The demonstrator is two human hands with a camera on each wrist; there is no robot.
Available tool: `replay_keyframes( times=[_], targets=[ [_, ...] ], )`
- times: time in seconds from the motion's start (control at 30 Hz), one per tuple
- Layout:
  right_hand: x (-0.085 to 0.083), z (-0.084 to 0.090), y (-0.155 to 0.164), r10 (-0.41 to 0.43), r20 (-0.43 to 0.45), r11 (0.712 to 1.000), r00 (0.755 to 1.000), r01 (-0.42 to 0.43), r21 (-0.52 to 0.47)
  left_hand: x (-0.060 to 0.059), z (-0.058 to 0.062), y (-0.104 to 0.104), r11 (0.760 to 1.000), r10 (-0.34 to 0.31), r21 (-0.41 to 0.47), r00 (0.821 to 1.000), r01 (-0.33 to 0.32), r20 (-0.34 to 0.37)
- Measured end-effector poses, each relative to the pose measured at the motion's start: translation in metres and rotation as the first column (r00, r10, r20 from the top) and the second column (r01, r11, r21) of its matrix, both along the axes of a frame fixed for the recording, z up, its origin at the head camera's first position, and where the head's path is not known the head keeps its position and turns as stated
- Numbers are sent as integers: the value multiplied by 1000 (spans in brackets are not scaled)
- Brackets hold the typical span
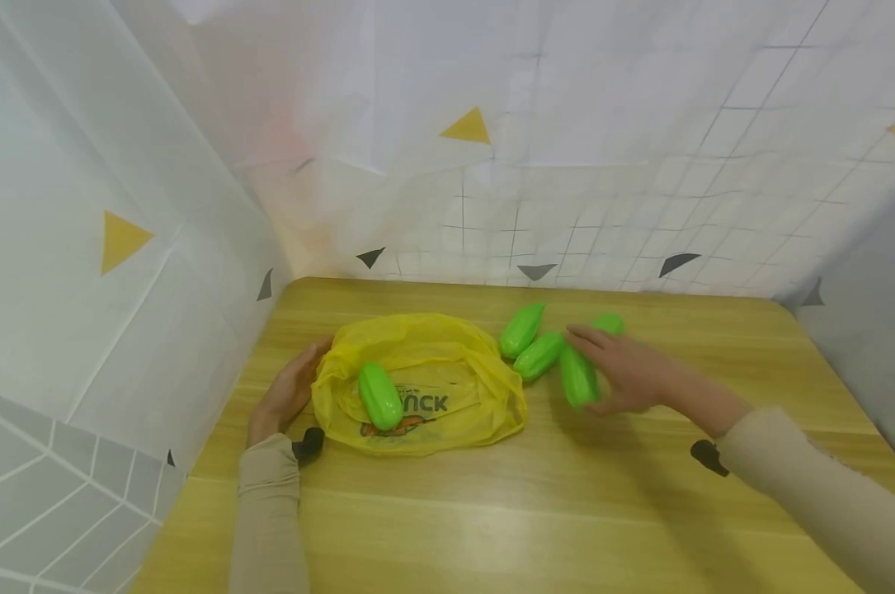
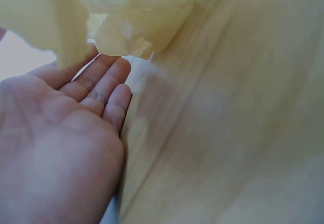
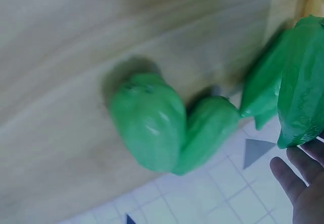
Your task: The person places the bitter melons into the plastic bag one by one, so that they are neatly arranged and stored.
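Note:
A yellow plastic bag (image 1: 447, 437) lies on the table with its mouth spread wide. Inside it, at the left, rests a glossy green ridged fruit (image 1: 380, 398). My left hand (image 1: 293, 388) is at the bag's left side, fingers extended, palm toward it; in the left wrist view the bag (image 2: 147, 26) hangs over the fingertips (image 2: 119, 69). To the right of the bag, my right hand (image 1: 628, 375) holds another ridged fruit (image 1: 579, 378) between thumb and fingers. In the right wrist view this fruit (image 3: 304, 77) touches the fingertips (image 3: 288, 176).
Several similar green fruits lie on the wooden table (image 1: 447, 528): two beside the bag (image 1: 523, 330), others behind my right hand (image 1: 609, 322), also seen in the right wrist view (image 3: 149, 122). White patterned sheets (image 1: 566, 165) stand along the table's back and sides.

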State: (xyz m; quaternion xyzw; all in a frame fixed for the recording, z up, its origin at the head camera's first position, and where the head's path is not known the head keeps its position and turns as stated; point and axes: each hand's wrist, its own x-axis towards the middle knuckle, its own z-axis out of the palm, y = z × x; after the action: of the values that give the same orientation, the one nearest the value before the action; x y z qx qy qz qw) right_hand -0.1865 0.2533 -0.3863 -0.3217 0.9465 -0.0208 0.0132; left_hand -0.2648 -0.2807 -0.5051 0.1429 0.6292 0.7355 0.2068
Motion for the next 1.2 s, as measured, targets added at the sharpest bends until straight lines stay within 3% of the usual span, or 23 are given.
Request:
replay_keyframes(
  times=[0.2, 0.47, 0.83, 1.2],
  targets=[
    [-10, 18, -18, 58, -36, 998, 998, -57, 30, 0, 0, 0, 1000, 0, 1, 1000, 0, 3],
    [-16, 34, -56, 97, 32, 993, 995, -99, 70, 1, 1, -1, 1000, 3, -5, 1000, -3, -3],
    [-15, 35, -112, 176, 108, 973, 979, -189, 130, 2, 4, 2, 1000, -4, -14, 1000, 3, -13],
    [-18, 22, -140, 223, 130, 955, 966, -243, 169, 0, 3, 1, 1000, -11, 5, 1000, 11, 1]
  ],
)
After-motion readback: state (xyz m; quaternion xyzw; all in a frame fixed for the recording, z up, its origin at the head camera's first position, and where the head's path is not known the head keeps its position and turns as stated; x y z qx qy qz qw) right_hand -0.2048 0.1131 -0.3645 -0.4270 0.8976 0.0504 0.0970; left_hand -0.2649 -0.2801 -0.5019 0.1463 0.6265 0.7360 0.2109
